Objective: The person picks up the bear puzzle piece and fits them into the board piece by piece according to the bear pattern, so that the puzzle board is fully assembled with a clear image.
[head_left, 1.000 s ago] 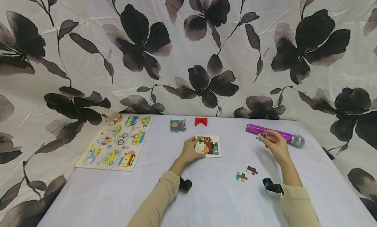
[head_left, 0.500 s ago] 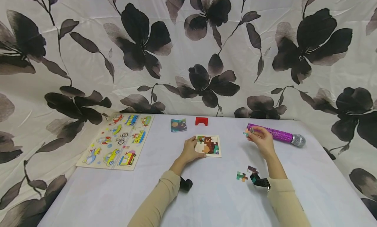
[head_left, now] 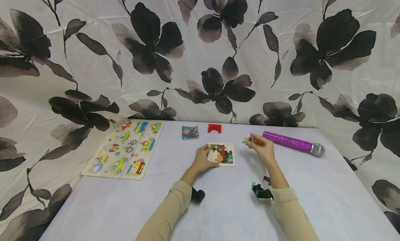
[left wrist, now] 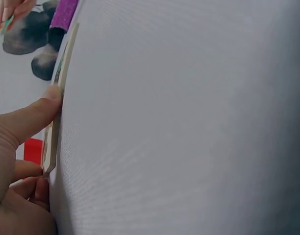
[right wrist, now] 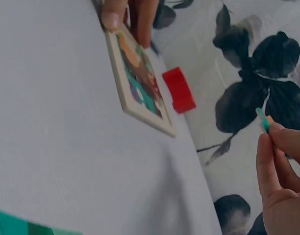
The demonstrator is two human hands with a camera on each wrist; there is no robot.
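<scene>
My left hand (head_left: pixel 201 160) holds a small square wooden jigsaw tray (head_left: pixel 224 155) with a bear picture, thumb along its near edge and fingers at its left side. Part of the tray's left side shows bare wood. To the right, my right hand (head_left: pixel 263 150) pinches a jigsaw piece (head_left: pixel 245 141) with teal and orange on it between thumb and fingertips, raised above the table. The right wrist view shows this piece (right wrist: pixel 263 122) edge-on. A dark brown jigsaw piece (head_left: pixel 266 180) and a green one (head_left: pixel 253 185) lie nearer, partly hidden by the right wrist and its camera.
A purple glitter microphone (head_left: pixel 287 141) lies behind my right hand. A red arch block (head_left: pixel 214 129) and a small picture card (head_left: pixel 190 132) are behind the tray. A large vehicle puzzle board (head_left: pixel 125 149) lies at left; a floral cloth (head_left: pixel 187 53) hangs behind the table.
My right hand has moved left with the jigsaw piece, from in front of the microphone toward the tray. Its wrist now covers part of the loose pieces. My left hand stays on the tray.
</scene>
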